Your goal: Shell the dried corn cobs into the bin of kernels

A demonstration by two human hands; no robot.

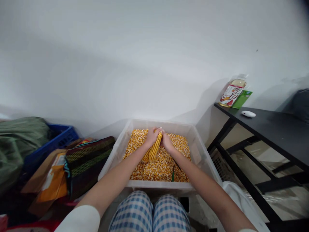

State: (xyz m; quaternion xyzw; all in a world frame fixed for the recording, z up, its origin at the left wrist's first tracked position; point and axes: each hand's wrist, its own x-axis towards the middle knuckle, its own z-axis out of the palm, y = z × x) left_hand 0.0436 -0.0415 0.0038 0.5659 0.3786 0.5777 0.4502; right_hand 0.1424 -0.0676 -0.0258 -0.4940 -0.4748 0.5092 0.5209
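A yellow corn cob, full of kernels, slants upright over the middle of the tub. My left hand is closed on its upper left side. From the right, my right hand closes on the same cob near its top, so both hands meet there. A second cob shows partly behind it, lower left, resting on the loose corn kernels. These kernels fill much of a translucent plastic tub. A thin green object sticks out of the kernels below my right forearm; its kind is unclear.
On the right, a black table holds a drink bottle, a green packet and a small white object. At left stand a blue crate, a dark mesh bag and cardboard. A white wall rises behind the tub.
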